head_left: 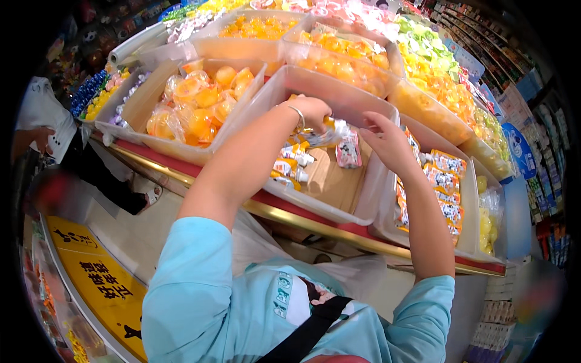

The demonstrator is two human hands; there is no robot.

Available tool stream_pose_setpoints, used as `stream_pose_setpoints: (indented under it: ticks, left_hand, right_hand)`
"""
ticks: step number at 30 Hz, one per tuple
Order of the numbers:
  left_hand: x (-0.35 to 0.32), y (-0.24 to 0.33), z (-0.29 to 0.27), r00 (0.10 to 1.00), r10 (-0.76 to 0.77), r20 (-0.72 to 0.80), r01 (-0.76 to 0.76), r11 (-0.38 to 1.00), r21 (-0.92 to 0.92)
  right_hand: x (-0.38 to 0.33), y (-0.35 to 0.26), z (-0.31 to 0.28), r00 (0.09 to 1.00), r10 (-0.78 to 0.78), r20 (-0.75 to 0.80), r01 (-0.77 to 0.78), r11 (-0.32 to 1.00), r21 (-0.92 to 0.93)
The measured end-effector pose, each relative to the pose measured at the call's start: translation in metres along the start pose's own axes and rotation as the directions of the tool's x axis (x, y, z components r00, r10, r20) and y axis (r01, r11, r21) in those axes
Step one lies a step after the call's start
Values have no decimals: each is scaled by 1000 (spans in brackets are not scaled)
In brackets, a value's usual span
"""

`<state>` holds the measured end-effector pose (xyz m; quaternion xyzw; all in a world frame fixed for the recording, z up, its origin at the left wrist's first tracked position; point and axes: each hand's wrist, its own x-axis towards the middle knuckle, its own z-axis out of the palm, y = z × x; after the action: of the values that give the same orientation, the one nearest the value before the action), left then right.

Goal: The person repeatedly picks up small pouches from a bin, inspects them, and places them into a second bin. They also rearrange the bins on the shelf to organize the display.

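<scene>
My left hand, with a bracelet at the wrist, is closed on a spout pouch inside a translucent plastic bin. Several orange-and-white spout pouches lie along the bin's left side, partly behind my left forearm. Upright near the bin's far side stands a pink-and-white pouch. Over the bin's right wall, my right hand has its fingers apart and nothing visible in them. Brown cardboard lines the bin's floor.
To the left is a bin of wrapped orange cups; more orange goods fill the bins behind. On the right, another bin holds rows of spout pouches. A gold-edged counter runs in front of me. Another person stands at the far left.
</scene>
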<state>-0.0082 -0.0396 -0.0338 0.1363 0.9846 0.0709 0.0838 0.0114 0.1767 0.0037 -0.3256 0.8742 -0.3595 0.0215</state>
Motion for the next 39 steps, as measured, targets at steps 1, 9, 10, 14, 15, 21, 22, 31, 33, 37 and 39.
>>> stream_pose_setpoints:
  ticks: [1, 9, 10, 14, 15, 21, 22, 31, 33, 37, 39]
  left_hand:
    - [0, -1, -6, 982, 5, -187, -10, 1000, -27]
    - [-25, 61, -47, 886, -59, -460, -435, 237, -869]
    - [-25, 68, -44, 863, -55, -502, -494, 112, -862]
    - [-38, 80, -42, 900, -23, -435, -435, -99, -895]
    - [-38, 81, -41, 903, -13, -430, -427, -129, -895]
    - [-43, 83, -43, 822, -32, -568, -567, 41, -823]
    - [-44, 84, -42, 790, -17, -612, -607, 110, -787]
    - [-50, 86, -34, 544, 117, -831, -795, 389, -465]
    - [-49, 85, -32, 469, 147, -871, -832, 404, -380]
    - [-48, 85, -33, 446, 149, -882, -832, 431, -348]
    - [-49, 85, -34, 446, 147, -883, -828, 443, -344]
  right_hand:
    - [6, 4, 0, 997, -26, -79, 29, 999, 32]
    - [8, -6, -3, 988, 59, -141, 41, 784, 619]
    - [6, -7, -3, 986, 35, -160, 84, 733, 675]
    - [1, -16, -4, 987, 2, -164, 129, 606, 785]
    - [3, -15, -4, 986, -6, -168, 136, 612, 779]
    - [-3, -20, -6, 987, 16, -159, 112, 638, 762]
    - [-3, -19, -4, 984, -21, -177, 152, 618, 772]
    - [-9, -16, 0, 935, -188, -302, 355, 539, 764]
    - [-9, -14, 0, 933, -204, -298, 361, 548, 755]
    - [-8, -13, 2, 927, -212, -310, 376, 546, 749]
    - [-7, -11, 3, 923, -217, -319, 385, 553, 739]
